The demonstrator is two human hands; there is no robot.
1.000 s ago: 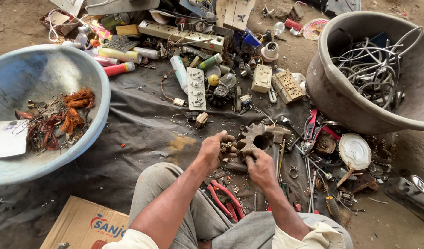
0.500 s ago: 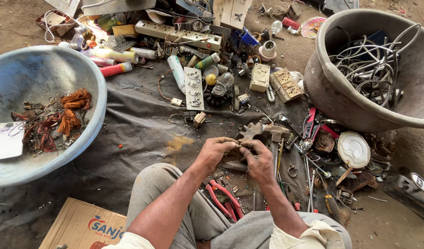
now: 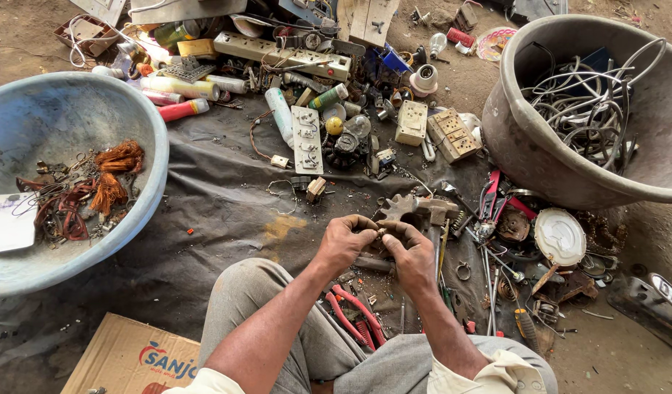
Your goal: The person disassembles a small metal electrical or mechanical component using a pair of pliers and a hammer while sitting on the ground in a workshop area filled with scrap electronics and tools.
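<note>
Small metal part, pinched between the fingertips of both hands, sits low in the middle of the view above the dark cloth; it is too small and too covered to tell its long axis or which way it points. Far left stands a pale blue basin with orange and red wire coils in it, and a cardboard box lies below it at the bottom edge. The left hand curls in from the left, its thumb and fingers pressed together on the part. The right hand meets it from the right, fingers likewise closed on the same piece. Red-handled pliers lie on the cloth just below the hands. A row of switch plates and sockets lies further up. At far right a grey tub holds tangled pale cables.
</note>
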